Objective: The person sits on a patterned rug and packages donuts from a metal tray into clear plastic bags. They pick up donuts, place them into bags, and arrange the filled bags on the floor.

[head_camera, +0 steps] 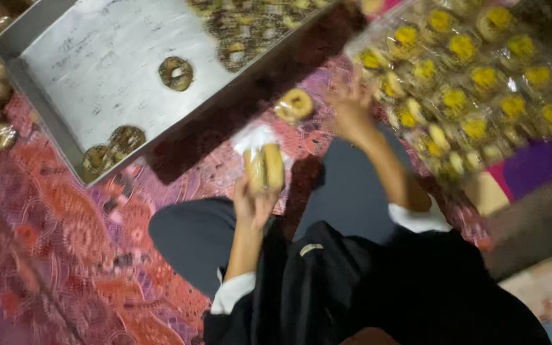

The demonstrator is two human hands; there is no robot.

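Observation:
My left hand [252, 203] holds a round golden pastry [264, 167] upright, partly in a clear plastic wrapper. My right hand [351, 110] is stretched forward with its fingers spread, just right of a wrapped ring-shaped pastry [294, 105] lying on the patterned cloth. The picture is blurred, so I cannot see whether the right hand touches anything. Both arms wear dark sleeves with white cuffs.
A large metal baking tray [91, 70] lies at the upper left with a few dark ring pastries [176, 73] on it. A heap of wrapped yellow-topped pastries [474, 83] fills the upper right. My grey-clad knees rest on the red and purple cloth [65, 243].

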